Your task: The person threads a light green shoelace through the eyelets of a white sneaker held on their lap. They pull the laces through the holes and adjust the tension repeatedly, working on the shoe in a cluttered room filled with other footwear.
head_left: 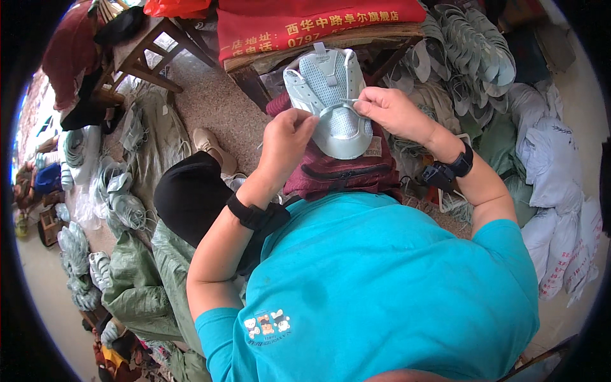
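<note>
A pale blue-grey shoe upper with a mesh tongue and rows of eyelets lies before me, its toe end toward my body. Across its throat runs a pale shoelace. My right hand pinches the lace at the upper's right edge. On the other side, my left hand is closed, thumb and forefinger pressed together next to the left eyelet row; the lace in it is mostly hidden by the fingers. Underneath the upper rests a maroon cloth item with a zip, on my lap.
A wooden bench under a red printed cloth stands just ahead. Bundled pale uppers pile up at the right, by stuffed white sacks. At left are a wooden stool, green woven sacks and more bundles.
</note>
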### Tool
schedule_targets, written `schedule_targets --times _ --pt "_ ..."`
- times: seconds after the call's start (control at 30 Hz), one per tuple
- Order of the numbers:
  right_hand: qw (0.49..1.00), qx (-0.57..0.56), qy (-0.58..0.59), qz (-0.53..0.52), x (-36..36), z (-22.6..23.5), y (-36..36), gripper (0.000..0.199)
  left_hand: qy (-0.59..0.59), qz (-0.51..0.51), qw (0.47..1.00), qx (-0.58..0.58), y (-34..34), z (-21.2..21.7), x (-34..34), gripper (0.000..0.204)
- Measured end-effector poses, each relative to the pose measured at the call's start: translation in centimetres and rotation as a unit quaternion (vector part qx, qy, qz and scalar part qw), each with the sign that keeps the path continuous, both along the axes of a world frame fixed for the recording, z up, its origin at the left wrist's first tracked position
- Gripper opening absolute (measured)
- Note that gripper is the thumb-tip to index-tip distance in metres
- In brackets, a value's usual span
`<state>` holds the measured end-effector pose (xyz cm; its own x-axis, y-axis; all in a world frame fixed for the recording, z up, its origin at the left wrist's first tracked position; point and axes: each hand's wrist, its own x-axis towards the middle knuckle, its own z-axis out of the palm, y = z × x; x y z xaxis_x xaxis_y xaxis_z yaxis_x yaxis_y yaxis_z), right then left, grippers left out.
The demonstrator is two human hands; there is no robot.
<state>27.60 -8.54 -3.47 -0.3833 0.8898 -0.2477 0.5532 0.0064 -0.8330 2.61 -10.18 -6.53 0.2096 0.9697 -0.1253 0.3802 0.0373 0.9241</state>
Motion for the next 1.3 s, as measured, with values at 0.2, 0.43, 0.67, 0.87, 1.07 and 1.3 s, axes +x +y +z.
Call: schedule_targets --times 0.2,0.43,0.67,0.87,1.07,1.3 --pt "0.979 -0.132 0.142 -0.068 0.1 0.7 0.0 0.024 -0.04 -0.005 0.999 -0.027 0.0 0.3 0.5 0.024" --pt "0.984 -0.067 0.154 -0.066 -0.2 -0.7 0.3 0.026 -0.092 -0.01 0.996 -0.021 -0.3 -0.1 1.0 0.024" --pt "0.986 -0.13 0.101 -0.023 0.1 0.7 1.0 0.028 -0.102 0.023 0.991 -0.081 0.4 -0.1 0.9 0.02" --pt "0.998 0.006 -0.065 0.024 -0.4 1.1 2.0 0.026 -0.05 0.046 0.996 -0.057 0.6 -0.1 1.2 0.018" --pt "0.912 0.262 -0.283 0.137 -2.3 2.2 1.6 0.022 0.077 0.024 0.984 0.162 0.7 0.3 2.3 0.017" --pt "0.853 0.35 -0.287 0.26 -2.1 5.5 2.8 0.03 0.281 -0.151 0.873 0.369 1.5 1.7 0.9 0.008"
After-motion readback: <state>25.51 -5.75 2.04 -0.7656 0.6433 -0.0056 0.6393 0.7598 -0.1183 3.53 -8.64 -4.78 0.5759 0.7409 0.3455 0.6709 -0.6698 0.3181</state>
